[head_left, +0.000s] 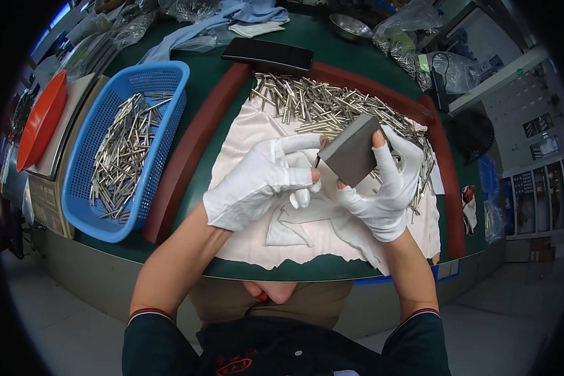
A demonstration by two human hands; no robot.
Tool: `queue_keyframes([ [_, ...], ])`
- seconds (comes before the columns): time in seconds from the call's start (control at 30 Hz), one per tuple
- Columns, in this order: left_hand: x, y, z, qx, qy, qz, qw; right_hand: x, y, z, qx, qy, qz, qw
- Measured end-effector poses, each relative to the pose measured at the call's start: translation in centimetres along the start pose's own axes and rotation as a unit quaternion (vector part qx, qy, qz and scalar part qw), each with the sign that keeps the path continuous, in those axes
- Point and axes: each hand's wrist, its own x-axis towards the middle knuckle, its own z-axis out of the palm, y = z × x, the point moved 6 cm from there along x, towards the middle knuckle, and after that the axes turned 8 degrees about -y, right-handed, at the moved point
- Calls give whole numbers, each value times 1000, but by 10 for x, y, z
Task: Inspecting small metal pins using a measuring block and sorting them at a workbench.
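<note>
Both my hands wear white gloves. My right hand [388,185] grips a flat grey square block [352,151], thumb on its top corner. My left hand [263,178] pinches a thin dark pin [316,161] against the block's left edge, index finger stretched toward it. Both hands hover over a white cloth [250,135] spread on the green table. A heap of short silver metal rods [323,106] lies on the cloth just behind my hands.
A blue plastic basket [166,78] holding more metal rods stands at the left. A red-brown curved rim [191,147] borders the cloth. A black flat case [268,55], a metal bowl [349,25], plastic bags [407,37] and an orange tray [41,119] lie around.
</note>
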Motion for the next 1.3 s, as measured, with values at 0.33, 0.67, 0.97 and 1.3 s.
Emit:
queue_keyframes([
  [0.33,3,-3,6,-28,-9,1,1000,3,-6,4,-49,43,-6,998],
  [0.67,1,0,6,30,15,14,999,2,-2,1,-16,21,15,1000],
  [0.97,1,-1,-2,-12,0,24,1000,-4,3,4,13,14,27,999],
  [1.3,3,1,6,25,16,18,999,1,3,4,12,-7,37,999],
])
